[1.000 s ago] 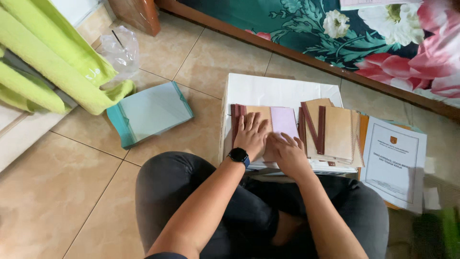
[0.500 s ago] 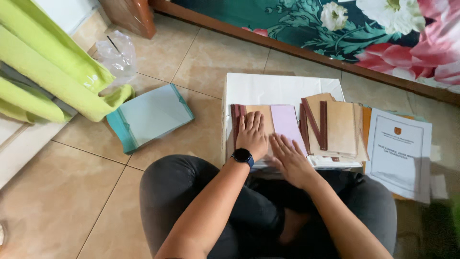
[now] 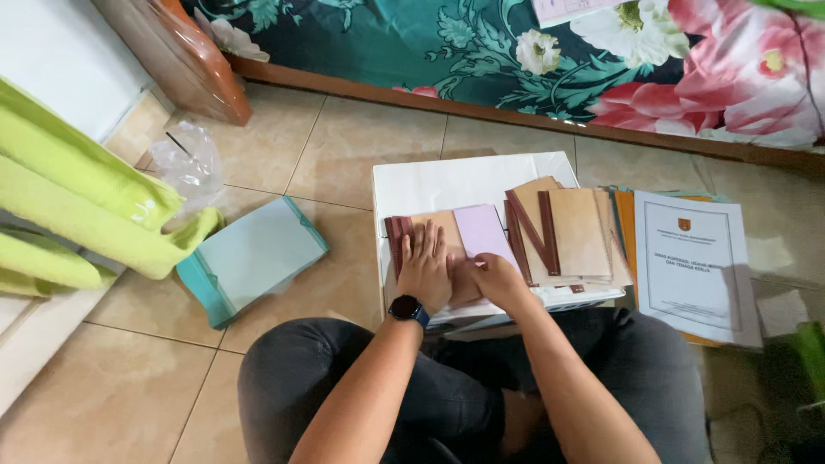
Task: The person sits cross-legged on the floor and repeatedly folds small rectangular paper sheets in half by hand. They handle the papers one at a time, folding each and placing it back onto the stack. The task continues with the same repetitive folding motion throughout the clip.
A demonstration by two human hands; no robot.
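I sit cross-legged on a tiled floor with a low white box point(image 3: 455, 180) in front of my knees. Stacks of brown folders with dark red spines lie on it. My left hand point(image 3: 425, 266), with a black watch at the wrist, lies flat, fingers spread, on the left stack of brown folders point(image 3: 434, 228). My right hand point(image 3: 497, 279) rests beside it, fingers on the lower edge of a pale lilac sheet point(image 3: 481, 230). A second stack of tan folders point(image 3: 567, 232) lies fanned to the right, untouched.
A white printed document point(image 3: 692, 266) lies on orange folders to the right. A teal folder box point(image 3: 249, 258) sits on the floor at left, near crumpled clear plastic point(image 3: 189, 163) and yellow-green cushions point(image 3: 77, 206). A floral bedspread point(image 3: 601, 60) runs along the far side.
Both hands have shifted slightly over the left stack and come closer together; the left now lies flat with spread fingers. The camera has tilted a little, and the stacks stay put.
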